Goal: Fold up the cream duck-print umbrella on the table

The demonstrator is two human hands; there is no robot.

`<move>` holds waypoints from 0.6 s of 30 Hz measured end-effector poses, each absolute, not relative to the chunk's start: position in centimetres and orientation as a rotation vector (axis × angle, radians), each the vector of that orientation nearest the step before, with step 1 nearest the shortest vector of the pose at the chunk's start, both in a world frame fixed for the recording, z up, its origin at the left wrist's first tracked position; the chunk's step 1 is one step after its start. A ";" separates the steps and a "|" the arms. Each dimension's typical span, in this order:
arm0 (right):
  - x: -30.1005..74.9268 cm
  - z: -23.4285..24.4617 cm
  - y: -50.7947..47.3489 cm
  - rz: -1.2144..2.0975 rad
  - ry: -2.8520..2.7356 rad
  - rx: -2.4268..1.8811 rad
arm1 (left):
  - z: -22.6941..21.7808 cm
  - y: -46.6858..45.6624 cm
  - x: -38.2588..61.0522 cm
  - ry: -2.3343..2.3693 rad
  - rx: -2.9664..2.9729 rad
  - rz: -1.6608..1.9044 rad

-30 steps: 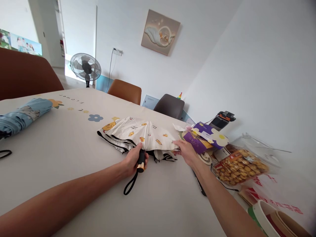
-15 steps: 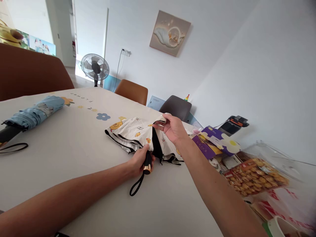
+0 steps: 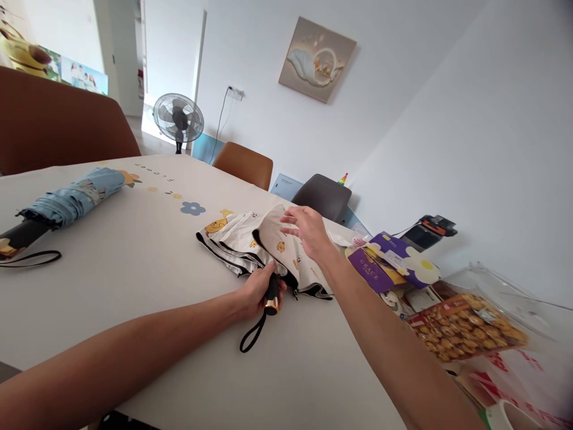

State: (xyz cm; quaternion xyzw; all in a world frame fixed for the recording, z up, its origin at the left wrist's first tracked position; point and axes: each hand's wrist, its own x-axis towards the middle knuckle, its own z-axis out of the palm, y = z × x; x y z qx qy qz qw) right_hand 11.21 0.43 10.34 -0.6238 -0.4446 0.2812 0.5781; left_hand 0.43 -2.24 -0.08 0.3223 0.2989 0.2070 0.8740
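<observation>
A white folding umbrella [image 3: 242, 230] with yellow cartoon prints and black edging lies loosely collapsed on the table. My left hand [image 3: 262, 292] is wrapped round its black handle, which ends in a gold cap with a black wrist loop [image 3: 253, 335] hanging from it. Over the canopy is my right hand [image 3: 308, 230], fingers apart, beside a fabric panel that stands partly raised; whether its fingertips touch the cloth I cannot tell. At the far left lies a blue umbrella [image 3: 80, 197], rolled up, with a black and gold handle.
The white table [image 3: 170, 370] has printed flowers. Along its right side are a purple box [image 3: 369, 269], a bag of cookies [image 3: 470, 328] and a plastic bag [image 3: 528, 376]. Chairs [image 3: 244, 164] and a standing fan [image 3: 179, 118] are behind the table.
My right hand has let go of the panel edge it pinched, and its fingers have spread. That panel now lies over to the left, covering the dark gap. My left hand keeps the handle.
</observation>
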 end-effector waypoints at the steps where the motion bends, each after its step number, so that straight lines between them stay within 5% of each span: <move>1: 12.0 10.2 -0.6 0.611 -1.061 -1.520 | -0.1 -2.2 0.4 0.624 0.667 0.433; 10: 13.9 5.0 -9.5 0.154 -1.693 -2.254 | 0.0 -2.2 0.4 0.637 0.648 0.437; 18: 12.9 4.6 -7.6 -0.174 -1.710 -2.178 | 0.6 -2.4 0.2 0.640 0.661 0.450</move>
